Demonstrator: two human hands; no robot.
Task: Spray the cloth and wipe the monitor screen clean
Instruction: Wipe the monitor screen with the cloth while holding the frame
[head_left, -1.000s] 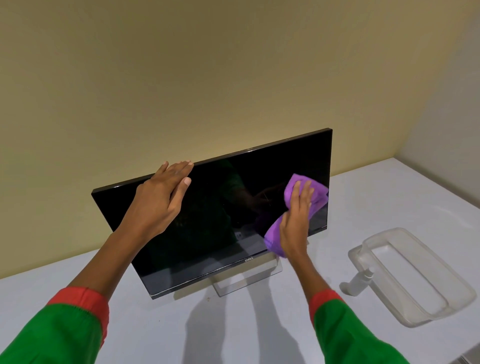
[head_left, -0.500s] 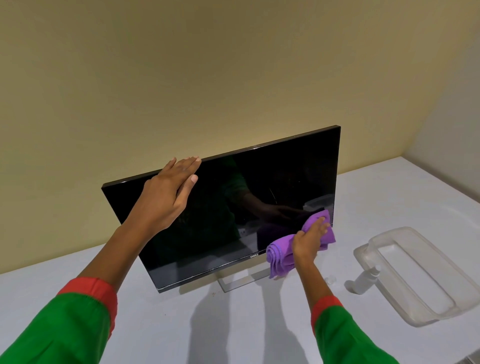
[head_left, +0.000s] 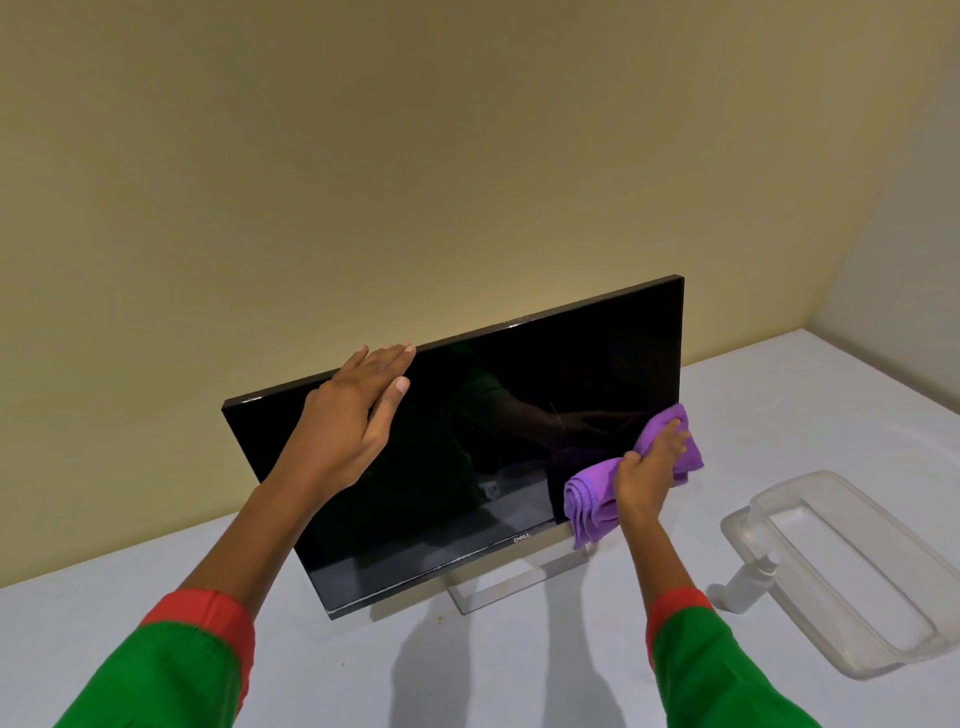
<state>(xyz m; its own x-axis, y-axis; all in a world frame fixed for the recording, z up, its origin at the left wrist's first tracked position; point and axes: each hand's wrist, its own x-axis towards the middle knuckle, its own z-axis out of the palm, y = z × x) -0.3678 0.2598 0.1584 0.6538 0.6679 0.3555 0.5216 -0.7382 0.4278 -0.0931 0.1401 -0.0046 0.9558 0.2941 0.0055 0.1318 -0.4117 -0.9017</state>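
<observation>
A black monitor (head_left: 493, 441) stands on a silver stand on the white table, its dark screen tilted back. My left hand (head_left: 353, 415) rests on its top edge near the left, fingers straight over the rim and thumb on the screen. My right hand (head_left: 649, 470) presses a bunched purple cloth (head_left: 592, 501) against the screen's lower right corner, fingers laid over the cloth. Part of the cloth hangs below the monitor's bottom edge. A small white spray bottle (head_left: 748, 584) lies on the table to the right, against the tray.
A clear plastic tray (head_left: 841, 571) sits upside down at the right of the table (head_left: 467, 675). A beige wall rises close behind the monitor, and a second wall meets it at the right corner.
My right hand has slid the cloth down the screen from mid-height to the lower right corner. My left hand stays on the top edge. The view has shifted slightly.
</observation>
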